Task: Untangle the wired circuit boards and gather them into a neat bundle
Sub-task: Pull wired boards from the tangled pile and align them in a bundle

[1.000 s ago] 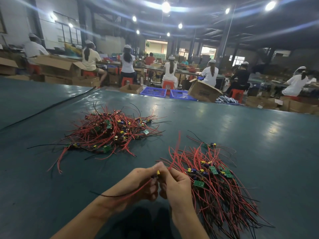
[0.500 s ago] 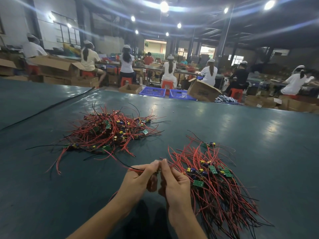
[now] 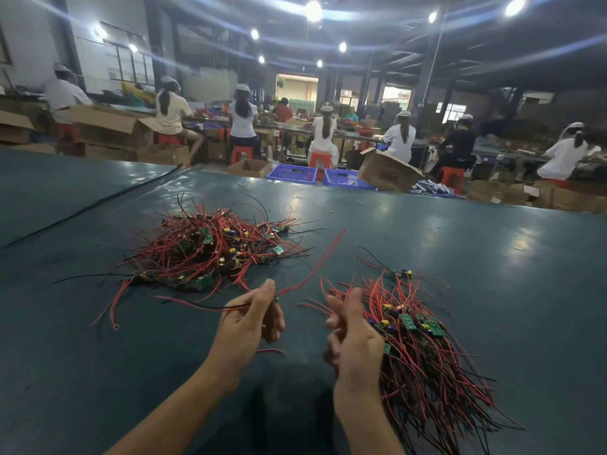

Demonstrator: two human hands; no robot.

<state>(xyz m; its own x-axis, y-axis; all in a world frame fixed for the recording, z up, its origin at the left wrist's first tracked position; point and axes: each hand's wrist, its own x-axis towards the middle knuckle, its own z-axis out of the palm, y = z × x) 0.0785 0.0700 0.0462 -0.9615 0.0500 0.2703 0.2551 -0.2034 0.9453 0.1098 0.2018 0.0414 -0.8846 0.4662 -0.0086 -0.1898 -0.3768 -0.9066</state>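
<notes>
A tangled pile of small green circuit boards with red and black wires (image 3: 213,247) lies on the dark green table (image 3: 427,244), ahead and left. A straighter bundle of the same boards (image 3: 427,349) fans out at the near right. My left hand (image 3: 253,320) pinches one wired board between thumb and fingers. Its red wire (image 3: 315,267) arcs up to the right and its black wire trails left. My right hand (image 3: 351,336) hovers apart from the left, motion-blurred, fingers loosely bent, holding nothing, right beside the near bundle.
A black line (image 3: 88,208) runs diagonally across the table's far left. Past the far edge stand blue crates (image 3: 292,174), cardboard boxes (image 3: 387,172) and several seated workers at long benches. Bare table surface stretches to the right.
My hands were together on one board. The right hand has let go and moved right, the left keeps the board, and its red wire has swung up to the right.
</notes>
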